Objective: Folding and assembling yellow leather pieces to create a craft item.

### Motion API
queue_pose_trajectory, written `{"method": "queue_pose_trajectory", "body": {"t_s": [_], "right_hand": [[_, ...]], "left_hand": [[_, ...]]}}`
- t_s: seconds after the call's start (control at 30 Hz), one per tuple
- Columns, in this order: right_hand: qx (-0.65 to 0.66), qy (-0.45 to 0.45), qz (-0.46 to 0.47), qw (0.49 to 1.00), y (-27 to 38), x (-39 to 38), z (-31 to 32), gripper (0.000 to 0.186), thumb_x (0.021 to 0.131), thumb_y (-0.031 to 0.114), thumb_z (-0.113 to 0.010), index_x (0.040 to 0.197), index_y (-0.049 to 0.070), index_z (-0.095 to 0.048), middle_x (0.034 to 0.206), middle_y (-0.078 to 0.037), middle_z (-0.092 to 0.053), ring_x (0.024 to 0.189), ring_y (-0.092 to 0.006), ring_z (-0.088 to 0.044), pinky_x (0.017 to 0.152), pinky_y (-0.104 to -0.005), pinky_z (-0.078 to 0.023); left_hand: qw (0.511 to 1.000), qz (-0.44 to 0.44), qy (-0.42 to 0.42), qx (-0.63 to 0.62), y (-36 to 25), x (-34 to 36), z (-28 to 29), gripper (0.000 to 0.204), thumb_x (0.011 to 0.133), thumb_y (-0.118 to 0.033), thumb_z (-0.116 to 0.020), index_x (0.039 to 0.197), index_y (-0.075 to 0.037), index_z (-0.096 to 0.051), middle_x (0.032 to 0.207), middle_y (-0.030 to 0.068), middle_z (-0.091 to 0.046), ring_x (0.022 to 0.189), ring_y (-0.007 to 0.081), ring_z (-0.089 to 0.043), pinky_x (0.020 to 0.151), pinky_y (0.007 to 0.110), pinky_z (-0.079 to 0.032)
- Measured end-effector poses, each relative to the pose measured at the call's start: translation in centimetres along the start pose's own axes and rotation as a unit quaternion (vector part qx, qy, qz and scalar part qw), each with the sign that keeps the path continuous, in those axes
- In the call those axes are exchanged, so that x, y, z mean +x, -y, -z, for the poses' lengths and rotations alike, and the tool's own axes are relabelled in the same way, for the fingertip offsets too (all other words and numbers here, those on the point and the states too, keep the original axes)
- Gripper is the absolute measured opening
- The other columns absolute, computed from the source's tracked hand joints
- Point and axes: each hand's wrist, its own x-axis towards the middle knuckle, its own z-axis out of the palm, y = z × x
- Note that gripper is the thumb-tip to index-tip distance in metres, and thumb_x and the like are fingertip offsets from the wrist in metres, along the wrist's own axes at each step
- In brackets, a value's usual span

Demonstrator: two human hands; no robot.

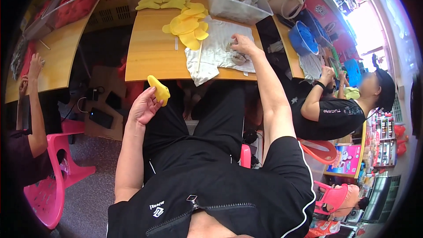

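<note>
Yellow piece (pixel 159 91) is slanting up-left, clamped in left hand (pixel 145 107); right hand (pixel 245 46), finger closure unclear, is adjoining grey clump (pixel 239 58).

We identify a yellow piece (pixel 160 91), yellow cutouts (pixel 183 25), a white cloth (pixel 218 37), a tan surface (pixel 150 50), a blue basin (pixel 303 38), a pink chair (pixel 76 170) and speckled grey floor (pixel 105 172).

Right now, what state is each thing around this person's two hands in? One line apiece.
Left hand: pinching the yellow piece
Yellow piece: held, off the table
Right hand: fingers bent over the cloth, grip unclear
Grey pieces: bunched on the cloth
Cloth: spread, creased
Stick: lying on the cloth
Yellow pile: loose, overlapping
Clear bin: lidless, filled
</note>
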Motion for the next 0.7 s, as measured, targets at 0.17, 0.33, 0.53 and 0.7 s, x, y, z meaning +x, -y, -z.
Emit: {"method": "queue_pose_trajectory", "body": {"t_s": [0.17, 0.33, 0.53, 0.7], "right_hand": [[-0.191, 0.087, 0.025, 0.978, 1.6, 0.4, 1.3, 0.037, 0.072, 0.033, -0.064, 0.096, 0.005, -0.069, 0.092, -0.017, -0.066, 0.092, -0.0324, -0.062, 0.085, -0.0394, -0.048], [0.212, -0.028, -0.048, 0.976, 2.0, -0.2, 3.2, 0.027, 0.08, 0.027, -0.061, 0.094, 0.005, -0.067, 0.097, -0.012, -0.067, 0.086, -0.0254, -0.065, 0.081, -0.0369, -0.051], [0.71, -0.059, -0.12, 0.692, 8.1, -4.5, 2.5, 0.02, 0.091, 0.011, -0.055, 0.109, 0.002, -0.053, 0.098, -0.008, -0.063, 0.082, -0.0167, -0.063, 0.07, -0.0344, -0.057], [0.716, 0.021, -0.107, 0.689, 13.5, -10.7, -1.6, 0.031, 0.087, 0.004, -0.061, 0.117, 0.002, -0.05, 0.104, -0.008, -0.063, 0.086, -0.0144, -0.064, 0.072, -0.0299, -0.056]], "left_hand": [[1.0, -0.011, -0.007, -0.004, 0.0, -0.1, 0.6, 0.024, 0.091, -0.021, -0.06, 0.11, -0.007, -0.058, 0.103, 0.0053, -0.065, 0.093, 0.0144, -0.063, 0.075, 0.027, -0.055], [1.0, -0.013, -0.013, -0.008, -0.2, -0.1, 0.2, 0.022, 0.091, -0.021, -0.06, 0.109, -0.008, -0.058, 0.103, 0.0053, -0.065, 0.092, 0.0146, -0.063, 0.075, 0.027, -0.055], [1.0, 0.004, -0.004, -0.008, 0.1, -0.3, 0.2, 0.023, 0.091, -0.021, -0.059, 0.11, -0.008, -0.058, 0.103, 0.0058, -0.065, 0.091, 0.0148, -0.064, 0.074, 0.028, -0.055], [0.999, 0.006, 0.035, 0.029, 0.5, -0.2, 0.6, 0.03, 0.093, -0.021, -0.055, 0.117, -0.004, -0.054, 0.119, 0.0108, -0.061, 0.093, 0.0152, -0.064, 0.068, 0.025, -0.056]]}}
